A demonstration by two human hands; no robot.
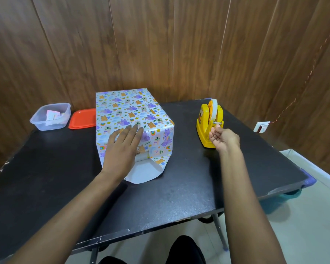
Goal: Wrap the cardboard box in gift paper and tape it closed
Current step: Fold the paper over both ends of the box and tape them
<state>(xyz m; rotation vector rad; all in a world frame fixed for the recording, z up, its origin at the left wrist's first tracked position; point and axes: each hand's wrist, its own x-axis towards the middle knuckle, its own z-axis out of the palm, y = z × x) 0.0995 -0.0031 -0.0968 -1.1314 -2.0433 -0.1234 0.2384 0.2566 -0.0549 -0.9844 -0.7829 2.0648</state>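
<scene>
The cardboard box (130,115), already covered in patterned gift paper (122,109) on its top and long sides, stands toward the far middle of the black tabletop (170,197). Its near end is only half closed: side folds are turned in, and a white-backed bottom flap (143,173) lies out flat on the tabletop.

The left hand (122,147) lies flat against the near end with its fingers (134,130) spread and reaching up to the top edge, pinning the folded paper. The right hand (222,139) is at the yellow tape dispenser (208,124), which stands well to the right of the box, and its fingers are pinched together just below the cutter (apparently on the tape's free end, though the clear tape itself cannot be made out).

The step in hand looks to be drawing off a strip. It would go best pulled straight toward the body, then snapped down across the blade, so the dispenser does not slide. The left palm should keep its pressure, or the folds may spring open. A short strip is easier to manage one-handed.
</scene>
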